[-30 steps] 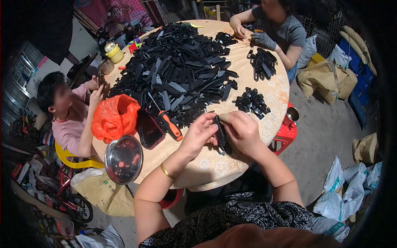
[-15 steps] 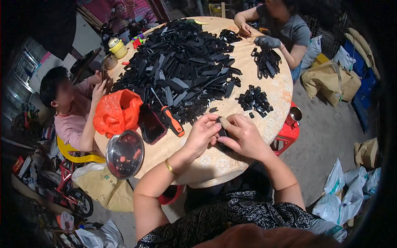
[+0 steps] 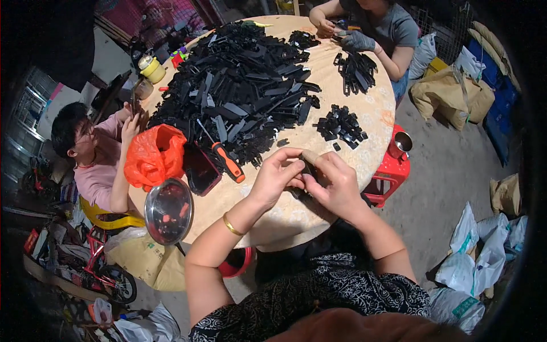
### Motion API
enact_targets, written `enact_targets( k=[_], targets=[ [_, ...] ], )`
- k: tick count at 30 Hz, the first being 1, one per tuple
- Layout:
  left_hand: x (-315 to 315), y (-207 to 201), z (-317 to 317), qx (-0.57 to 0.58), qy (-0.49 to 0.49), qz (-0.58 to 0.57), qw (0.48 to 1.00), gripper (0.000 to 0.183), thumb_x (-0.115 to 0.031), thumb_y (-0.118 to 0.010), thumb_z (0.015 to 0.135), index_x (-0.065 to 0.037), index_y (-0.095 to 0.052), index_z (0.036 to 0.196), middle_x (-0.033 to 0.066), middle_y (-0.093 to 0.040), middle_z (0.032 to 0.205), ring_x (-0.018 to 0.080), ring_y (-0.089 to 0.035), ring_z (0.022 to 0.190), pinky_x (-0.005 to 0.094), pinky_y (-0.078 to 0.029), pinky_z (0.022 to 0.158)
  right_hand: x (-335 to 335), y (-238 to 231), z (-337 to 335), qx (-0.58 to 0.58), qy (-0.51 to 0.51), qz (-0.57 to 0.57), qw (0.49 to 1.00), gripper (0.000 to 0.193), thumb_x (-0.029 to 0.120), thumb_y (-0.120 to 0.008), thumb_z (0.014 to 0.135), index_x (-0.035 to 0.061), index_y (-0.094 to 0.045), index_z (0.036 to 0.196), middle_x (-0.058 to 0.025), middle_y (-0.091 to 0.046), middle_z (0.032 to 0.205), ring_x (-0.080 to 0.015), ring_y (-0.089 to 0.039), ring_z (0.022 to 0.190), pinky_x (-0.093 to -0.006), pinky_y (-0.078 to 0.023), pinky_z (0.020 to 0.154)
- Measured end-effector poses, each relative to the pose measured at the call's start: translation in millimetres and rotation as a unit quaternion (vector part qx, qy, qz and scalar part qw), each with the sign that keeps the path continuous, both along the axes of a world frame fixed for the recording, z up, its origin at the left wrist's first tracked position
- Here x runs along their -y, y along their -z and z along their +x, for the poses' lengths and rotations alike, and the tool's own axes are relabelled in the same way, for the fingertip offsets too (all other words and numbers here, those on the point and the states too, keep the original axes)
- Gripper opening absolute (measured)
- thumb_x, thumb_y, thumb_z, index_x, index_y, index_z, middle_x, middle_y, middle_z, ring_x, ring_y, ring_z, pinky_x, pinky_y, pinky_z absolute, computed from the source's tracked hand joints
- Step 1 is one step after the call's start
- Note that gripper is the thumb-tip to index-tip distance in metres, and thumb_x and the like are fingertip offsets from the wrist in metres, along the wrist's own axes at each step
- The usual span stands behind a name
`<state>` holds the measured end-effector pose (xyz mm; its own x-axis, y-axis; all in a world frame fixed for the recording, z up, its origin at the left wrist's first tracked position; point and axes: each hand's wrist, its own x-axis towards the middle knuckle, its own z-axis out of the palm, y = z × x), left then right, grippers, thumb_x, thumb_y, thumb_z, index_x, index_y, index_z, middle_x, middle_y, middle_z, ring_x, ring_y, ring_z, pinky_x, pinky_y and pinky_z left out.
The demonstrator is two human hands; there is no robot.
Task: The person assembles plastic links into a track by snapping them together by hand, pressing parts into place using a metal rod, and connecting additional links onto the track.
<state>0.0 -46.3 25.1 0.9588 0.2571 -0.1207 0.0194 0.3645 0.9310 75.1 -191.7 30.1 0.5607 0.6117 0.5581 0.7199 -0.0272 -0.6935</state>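
Close to the table's near edge, my left hand [image 3: 278,178] and my right hand [image 3: 337,183] pinch a small black plastic part [image 3: 308,169] between them. Both thumbs press against it, and a tan covering wraps one right finger. My fingers hide much of the part. More black pieces lie beyond: a small pile of short ones [image 3: 341,126] just past my right hand, and a big heap of long ones [image 3: 239,85] over the table's middle. A screwdriver [image 3: 229,162] with an orange and black handle rests left of my left hand.
Left on the table [image 3: 273,219] are a phone [image 3: 200,171], an orange plastic bag [image 3: 152,157] and a clear bowl [image 3: 168,211]. One person [image 3: 94,159] sits left, another [image 3: 379,34] works at the far side. A red stool [image 3: 393,168] with a metal cup stands right.
The whole view has shifted slightly, with the table contents appearing further up and left. My right thumb has moved up onto the black part. The far person's hands have come closer together.
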Motion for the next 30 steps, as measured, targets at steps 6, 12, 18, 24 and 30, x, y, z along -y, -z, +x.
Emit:
enact_targets(
  k=[6, 12, 18, 24, 30],
  targets=[
    [-32, -26, -10, -0.018, -0.100, 0.526, 0.844, 0.028, -0.012, -0.060, 0.081, 0.002, -0.055, 0.104, 0.0096, -0.057, 0.084, 0.0161, -0.056, 0.068, 0.0262, -0.047, 0.061, 6, 14, 9, 0.035, 0.029, -0.092, 0.995, 0.033, 0.009, -0.062, 0.070, 0.0059, -0.060, 0.103, -0.0145, -0.054, 0.077, -0.0309, -0.057, 0.066, -0.0368, -0.048, 0.059],
    [-16, -9, -33, -0.072, 0.028, 0.553, 0.830, 0.039, -0.010, -0.066, 0.073, 0.005, -0.053, 0.108, 0.0161, -0.053, 0.091, 0.0210, -0.057, 0.068, 0.0301, -0.048, 0.064, -1, 26, 3, 0.011, -0.032, -0.124, 0.992, 0.027, 0.014, -0.058, 0.078, -0.0008, -0.057, 0.101, -0.0180, -0.053, 0.079, -0.0350, -0.055, 0.073, -0.0406, -0.046, 0.067],
    [-19, -5, -28, -0.059, 0.063, 0.516, 0.852, 0.046, -0.002, -0.066, 0.070, 0.007, -0.050, 0.112, 0.0176, -0.052, 0.095, 0.0200, -0.059, 0.070, 0.0288, -0.048, 0.065, 2, 22, -5, -0.007, -0.046, -0.112, 0.993, 0.027, 0.012, -0.059, 0.077, -0.0017, -0.057, 0.100, -0.0185, -0.054, 0.078, -0.0355, -0.055, 0.074, -0.0407, -0.046, 0.068],
    [-38, -18, -27, -0.061, 0.051, 0.568, 0.819, 0.042, -0.006, -0.064, 0.074, 0.004, -0.051, 0.113, 0.0152, -0.053, 0.099, 0.0220, -0.058, 0.077, 0.0302, -0.047, 0.072, 11, 19, 20, 0.035, 0.005, -0.094, 0.995, 0.022, 0.012, -0.059, 0.077, 0.0006, -0.059, 0.097, -0.0163, -0.055, 0.079, -0.0335, -0.056, 0.074, -0.0390, -0.047, 0.068],
    [-101, -28, -4, -0.168, -0.253, 0.799, 0.519, 0.025, -0.023, -0.067, 0.074, 0.000, -0.060, 0.078, 0.0160, -0.055, 0.082, 0.0329, -0.056, 0.080, 0.0407, -0.047, 0.066, 14, 37, 64, 0.139, 0.175, -0.216, 0.951, 0.017, 0.014, -0.061, 0.076, 0.0031, -0.061, 0.089, -0.0151, -0.052, 0.076, -0.0317, -0.054, 0.072, -0.0406, -0.045, 0.062]
  ],
)
